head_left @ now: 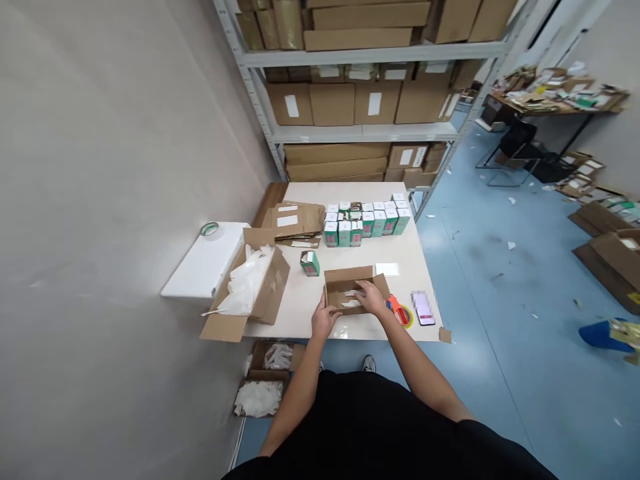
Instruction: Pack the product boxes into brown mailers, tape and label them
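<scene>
In front of me on the table lies an open cardboard box [349,273], with crumpled white plastic packing [351,303] inside. My left hand [324,319] grips its near left corner, thumb over the edge. Over the right side of the box reaches my right hand [371,297]; its fingertips are closed on a bit of the white packing, partly hidden by the hand. A small green and white carton [310,264] with its top open stands just left of the box. Behind it is a group of several similar cartons [367,223].
A larger open carton [273,283] full of white plastic stands left, beside a white surface [200,267] with a tape roll [210,229]. Flattened cardboard [310,217] lies behind. A tape dispenser [399,311], phone [423,308] and white card [387,269] lie right; loaded shelving [360,133] stands beyond.
</scene>
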`<move>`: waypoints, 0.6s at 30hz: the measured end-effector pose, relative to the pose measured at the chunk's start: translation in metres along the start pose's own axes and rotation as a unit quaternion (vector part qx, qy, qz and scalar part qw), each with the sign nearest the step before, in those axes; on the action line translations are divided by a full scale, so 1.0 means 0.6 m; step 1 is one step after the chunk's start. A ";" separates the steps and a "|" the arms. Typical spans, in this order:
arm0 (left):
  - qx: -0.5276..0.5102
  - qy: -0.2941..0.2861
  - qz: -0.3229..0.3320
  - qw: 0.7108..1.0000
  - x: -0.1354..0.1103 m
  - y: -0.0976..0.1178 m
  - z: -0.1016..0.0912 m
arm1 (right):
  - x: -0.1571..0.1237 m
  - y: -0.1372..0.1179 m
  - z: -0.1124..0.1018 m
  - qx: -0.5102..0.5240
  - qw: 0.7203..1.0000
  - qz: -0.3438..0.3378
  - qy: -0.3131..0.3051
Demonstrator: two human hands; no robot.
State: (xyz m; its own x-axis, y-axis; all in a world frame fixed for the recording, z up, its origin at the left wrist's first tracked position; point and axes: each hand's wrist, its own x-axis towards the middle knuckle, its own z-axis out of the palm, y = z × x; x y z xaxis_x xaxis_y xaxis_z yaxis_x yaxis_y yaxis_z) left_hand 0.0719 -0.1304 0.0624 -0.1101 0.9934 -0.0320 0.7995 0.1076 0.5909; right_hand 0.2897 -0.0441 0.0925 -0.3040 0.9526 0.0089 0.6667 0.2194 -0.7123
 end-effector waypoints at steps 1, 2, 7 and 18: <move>-0.003 -0.006 -0.001 1.000 0.004 0.008 0.007 | -0.003 0.008 -0.016 0.007 1.000 0.007 0.016; -0.006 -0.012 -0.002 1.000 0.009 0.014 0.012 | -0.004 0.013 -0.032 0.013 0.999 0.012 0.029; -0.012 -0.050 0.015 0.999 0.053 0.022 0.031 | 0.007 0.026 -0.083 0.042 0.997 0.034 0.058; -0.003 -0.158 0.073 0.985 0.169 -0.047 0.041 | 0.093 -0.027 -0.005 0.104 0.992 0.070 0.030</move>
State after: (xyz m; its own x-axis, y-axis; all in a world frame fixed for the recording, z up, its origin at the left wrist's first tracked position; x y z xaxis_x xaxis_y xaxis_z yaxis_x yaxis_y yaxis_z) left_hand 0.0525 -0.0320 0.0226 0.1965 0.9609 -0.1949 0.7899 -0.0374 0.6121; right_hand 0.2640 0.0064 0.1069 -0.1736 0.9828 -0.0633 0.5428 0.0418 -0.8389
